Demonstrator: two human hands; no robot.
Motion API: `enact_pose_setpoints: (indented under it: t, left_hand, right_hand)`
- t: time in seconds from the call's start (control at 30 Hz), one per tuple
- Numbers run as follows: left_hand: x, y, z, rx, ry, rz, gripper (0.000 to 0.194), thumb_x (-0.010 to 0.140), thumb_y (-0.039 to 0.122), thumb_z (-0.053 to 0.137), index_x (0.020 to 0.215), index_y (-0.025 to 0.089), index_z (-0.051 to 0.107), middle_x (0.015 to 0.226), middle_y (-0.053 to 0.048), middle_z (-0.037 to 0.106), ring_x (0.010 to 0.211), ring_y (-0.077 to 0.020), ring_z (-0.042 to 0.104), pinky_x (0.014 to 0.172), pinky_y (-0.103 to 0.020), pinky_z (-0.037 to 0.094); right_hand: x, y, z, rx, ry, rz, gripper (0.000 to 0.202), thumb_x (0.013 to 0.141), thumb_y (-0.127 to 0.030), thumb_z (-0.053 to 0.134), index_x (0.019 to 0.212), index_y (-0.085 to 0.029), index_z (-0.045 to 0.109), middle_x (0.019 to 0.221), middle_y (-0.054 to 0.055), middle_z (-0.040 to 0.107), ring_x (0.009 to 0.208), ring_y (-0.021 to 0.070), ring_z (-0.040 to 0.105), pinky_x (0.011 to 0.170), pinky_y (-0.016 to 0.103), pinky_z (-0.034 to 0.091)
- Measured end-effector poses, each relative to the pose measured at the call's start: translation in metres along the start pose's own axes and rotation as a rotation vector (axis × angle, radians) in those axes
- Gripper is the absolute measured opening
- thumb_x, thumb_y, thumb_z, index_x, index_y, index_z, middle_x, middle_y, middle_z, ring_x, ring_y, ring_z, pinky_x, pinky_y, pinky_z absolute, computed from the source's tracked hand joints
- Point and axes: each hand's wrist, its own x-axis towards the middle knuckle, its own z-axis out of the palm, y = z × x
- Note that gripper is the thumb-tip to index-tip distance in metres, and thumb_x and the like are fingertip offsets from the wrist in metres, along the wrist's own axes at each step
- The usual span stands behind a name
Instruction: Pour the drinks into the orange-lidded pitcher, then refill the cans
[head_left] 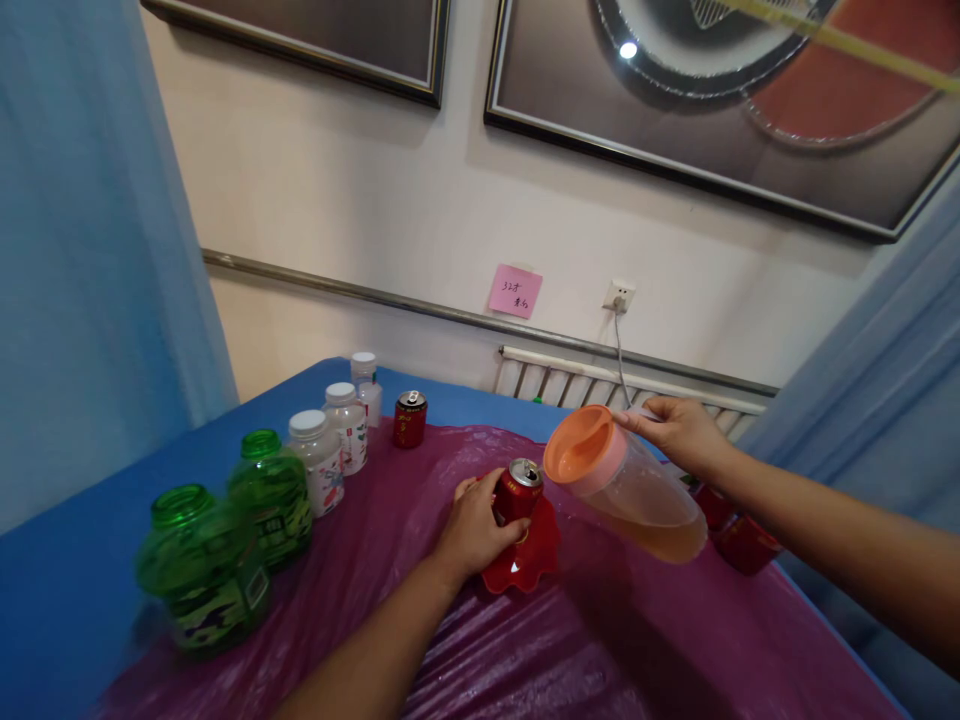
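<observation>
My left hand [476, 530] is wrapped round a red drink can [519, 492] with its top opened. The can stands upright in a red wavy-edged dish [544, 545] on the purple plastic sheet. Closed on the far side of a clear pitcher, my right hand [686, 435] keeps it tilted in the air. This pitcher [645, 500] has an orange lid, turned toward the can's top, and some amber liquid lies along its lower side. Lid and can are close but apart; I see no stream between them. The handle is mostly hidden.
Two green jars [199, 570] and several white-capped bottles [319, 465] line the left side. Another red can [410, 420] stands at the back, and more red cans [744, 542] are behind the pitcher at right. A radiator [551, 375] and blue curtains [97, 220] border the table.
</observation>
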Motion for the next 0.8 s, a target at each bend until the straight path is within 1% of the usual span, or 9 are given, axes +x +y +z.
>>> enact_pose_setpoints:
  t: [0.17, 0.33, 0.57, 0.8]
  left_hand:
    - [0.0001, -0.0004, 0.0003, 0.0, 0.003, -0.005, 0.063, 0.066, 0.026, 0.085, 0.124, 0.023, 0.062, 0.122, -0.008, 0.072, 0.116, -0.0316, 0.064, 0.108, -0.048, 0.041]
    - [0.0006, 0.0004, -0.0004, 0.002, -0.002, 0.004, 0.06, 0.066, 0.026, 0.085, 0.121, 0.023, 0.063, 0.121, -0.009, 0.073, 0.115, -0.0321, 0.064, 0.108, -0.048, 0.041]
    - [0.0, 0.0023, -0.001, 0.003, -0.003, 0.004, 0.061, 0.066, 0.026, 0.085, 0.123, 0.022, 0.063, 0.121, -0.008, 0.073, 0.115, -0.0321, 0.064, 0.108, -0.047, 0.04]
    - [0.0007, 0.0002, -0.0004, 0.006, -0.014, 0.005, 0.062, 0.067, 0.028, 0.085, 0.124, 0.021, 0.062, 0.121, -0.009, 0.073, 0.115, -0.0325, 0.064, 0.109, -0.048, 0.04]
  right_hand:
    - [-0.0007, -0.0026, 0.0005, 0.015, 0.011, -0.018, 0.07, 0.067, -0.086, 0.064, 0.056, -0.025, 0.031, 0.055, -0.007, 0.025, 0.05, 0.009, 0.025, 0.044, 0.025, 0.019]
    - [-0.0005, -0.0035, 0.0005, 0.006, 0.02, -0.032, 0.072, 0.066, -0.089, 0.062, 0.056, -0.025, 0.031, 0.053, -0.007, 0.025, 0.05, 0.0092, 0.025, 0.044, 0.026, 0.018]
    - [-0.0025, -0.0086, -0.0004, -0.005, 0.034, -0.023, 0.073, 0.065, -0.092, 0.06, 0.055, -0.025, 0.031, 0.054, -0.007, 0.025, 0.051, 0.0093, 0.024, 0.046, 0.027, 0.017]
    - [-0.0011, -0.0072, -0.0008, -0.01, 0.03, -0.04, 0.072, 0.067, -0.089, 0.061, 0.055, -0.025, 0.029, 0.055, -0.007, 0.023, 0.052, 0.0091, 0.022, 0.049, 0.028, 0.015]
